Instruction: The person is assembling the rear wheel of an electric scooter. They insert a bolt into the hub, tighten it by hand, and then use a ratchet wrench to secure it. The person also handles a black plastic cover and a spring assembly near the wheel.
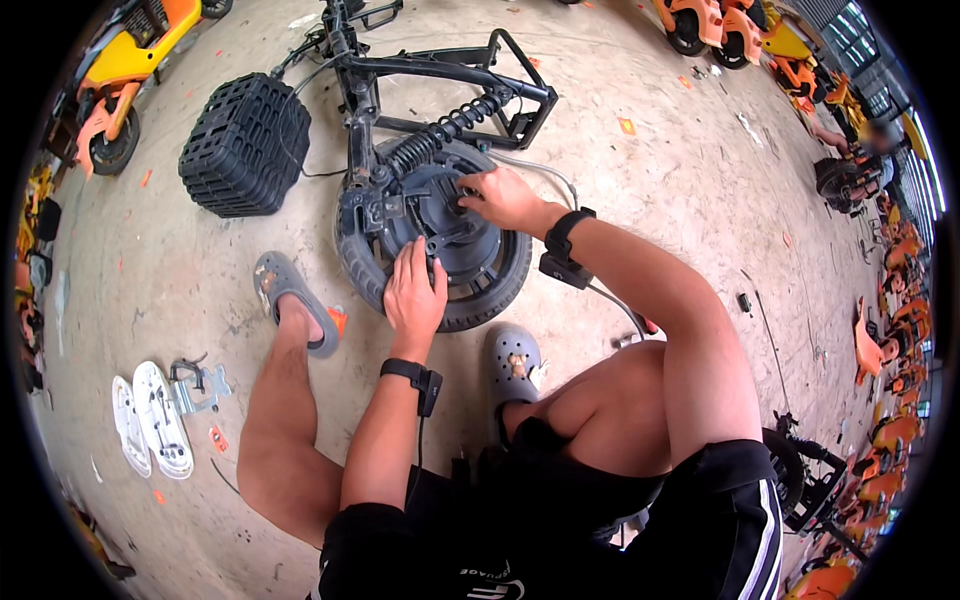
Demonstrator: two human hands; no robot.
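The wheel [475, 258] is on the floor just ahead of the person, hub face turned up, at the near end of a black frame [425, 66] whose long axis runs away from them. The left hand [414, 295] lays straight fingers by the hub; the right hand [505, 200] curls over it — whether either pinches anything, I cannot tell.
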